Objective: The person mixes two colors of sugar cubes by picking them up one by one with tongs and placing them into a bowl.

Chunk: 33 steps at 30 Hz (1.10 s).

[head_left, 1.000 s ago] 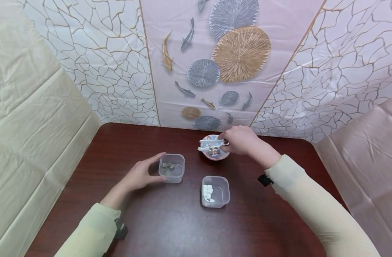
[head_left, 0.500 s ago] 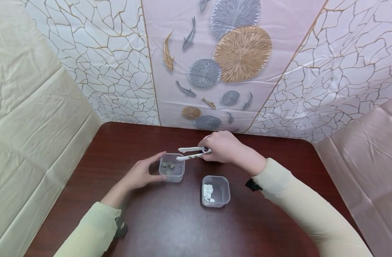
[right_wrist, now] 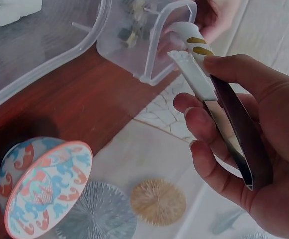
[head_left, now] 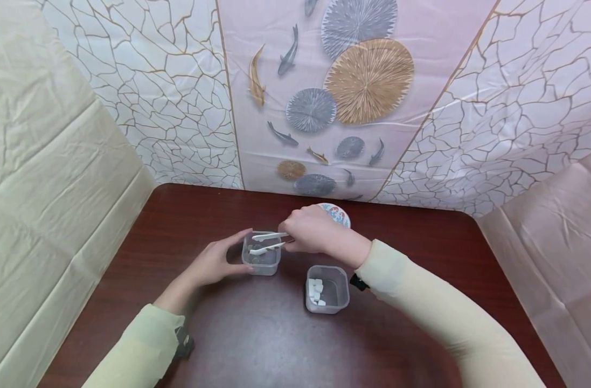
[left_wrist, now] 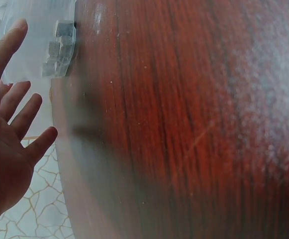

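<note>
My left hand spans a small clear plastic container, thumb at its near side and a finger at its far side. Several grey-brown cubes lie inside. With my right hand I grip a pair of tongs, metal with white tips and gold marks. Their tips stand apart over the left container, and I see nothing between them. Behind my right hand, a patterned bowl in blue, orange and white is partly hidden; its contents are out of sight.
A second clear container with several white cubes stands nearer me, right of the first. The dark red-brown table ends at a cloth backdrop with side panels at left and right.
My right hand has carried the tongs leftward from the bowl, where several dark cubes showed, to above the left container. My left hand has stayed at that container.
</note>
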Motion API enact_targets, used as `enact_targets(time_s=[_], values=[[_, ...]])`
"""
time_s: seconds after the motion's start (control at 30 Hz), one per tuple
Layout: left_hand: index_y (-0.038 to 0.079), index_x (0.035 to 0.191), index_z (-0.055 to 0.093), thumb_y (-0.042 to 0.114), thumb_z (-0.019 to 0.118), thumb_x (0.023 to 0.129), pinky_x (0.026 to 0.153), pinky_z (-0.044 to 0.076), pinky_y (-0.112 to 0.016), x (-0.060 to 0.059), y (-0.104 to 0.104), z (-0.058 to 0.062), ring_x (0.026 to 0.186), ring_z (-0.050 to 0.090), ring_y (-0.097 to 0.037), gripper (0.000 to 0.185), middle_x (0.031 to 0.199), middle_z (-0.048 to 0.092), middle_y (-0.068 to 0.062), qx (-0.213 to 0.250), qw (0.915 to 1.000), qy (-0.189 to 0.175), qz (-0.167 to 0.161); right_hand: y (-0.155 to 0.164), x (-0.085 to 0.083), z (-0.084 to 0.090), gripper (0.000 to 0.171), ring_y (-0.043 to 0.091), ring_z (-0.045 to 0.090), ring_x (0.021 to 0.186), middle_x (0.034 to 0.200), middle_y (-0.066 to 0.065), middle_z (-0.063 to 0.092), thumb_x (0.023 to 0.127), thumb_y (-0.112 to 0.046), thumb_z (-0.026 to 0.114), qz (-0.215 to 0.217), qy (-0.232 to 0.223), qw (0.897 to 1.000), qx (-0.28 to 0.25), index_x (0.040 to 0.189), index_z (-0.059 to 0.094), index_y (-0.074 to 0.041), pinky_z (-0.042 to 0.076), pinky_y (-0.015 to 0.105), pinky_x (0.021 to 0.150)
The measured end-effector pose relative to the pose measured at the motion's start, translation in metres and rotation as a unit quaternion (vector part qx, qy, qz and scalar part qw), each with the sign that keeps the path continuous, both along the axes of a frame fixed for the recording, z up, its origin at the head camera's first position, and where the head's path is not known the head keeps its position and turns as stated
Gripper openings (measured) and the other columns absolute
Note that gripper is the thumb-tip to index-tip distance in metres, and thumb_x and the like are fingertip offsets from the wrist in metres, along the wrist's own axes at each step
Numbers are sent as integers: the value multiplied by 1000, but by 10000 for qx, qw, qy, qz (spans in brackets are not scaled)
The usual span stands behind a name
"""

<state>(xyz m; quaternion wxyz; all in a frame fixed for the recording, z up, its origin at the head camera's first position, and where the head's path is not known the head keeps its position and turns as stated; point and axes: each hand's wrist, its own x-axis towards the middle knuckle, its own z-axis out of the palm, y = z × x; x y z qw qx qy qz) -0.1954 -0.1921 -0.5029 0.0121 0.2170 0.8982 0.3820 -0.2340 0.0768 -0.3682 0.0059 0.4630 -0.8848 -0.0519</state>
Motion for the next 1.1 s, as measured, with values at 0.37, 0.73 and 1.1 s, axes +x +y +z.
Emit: enact_targets(time_s=[0.37, 0.73, 1.1], values=[[12, 161, 49, 35, 95, 82, 114, 49, -57, 0, 0, 0, 138, 60, -35, 94, 152, 62, -13, -14, 10000, 27, -7, -17, -5, -15, 22, 26, 70, 69, 81, 2, 75, 89, -37, 84, 56, 259, 9988, 422, 86, 76, -17, 56, 44, 61], [12, 161, 49, 36, 94, 83, 113, 49, -57, 0, 0, -1, 138, 61, -35, 94, 152, 62, -13, -58, 10000, 35, 25, -30, -7, -23, 21, 26, 72, 75, 87, 3, 77, 88, -38, 86, -32, 511, 9962, 712, 92, 80, -18, 58, 42, 63], [12, 162, 48, 37, 94, 83, 114, 48, -58, 0, 0, 0, 140, 59, -35, 94, 153, 61, -12, -85, 10000, -30, 18, -34, -8, -28, 14, 24, 73, 79, 88, 1, 78, 92, -33, 83, 9, 521, 9957, 764, 93, 82, -20, 60, 40, 68]])
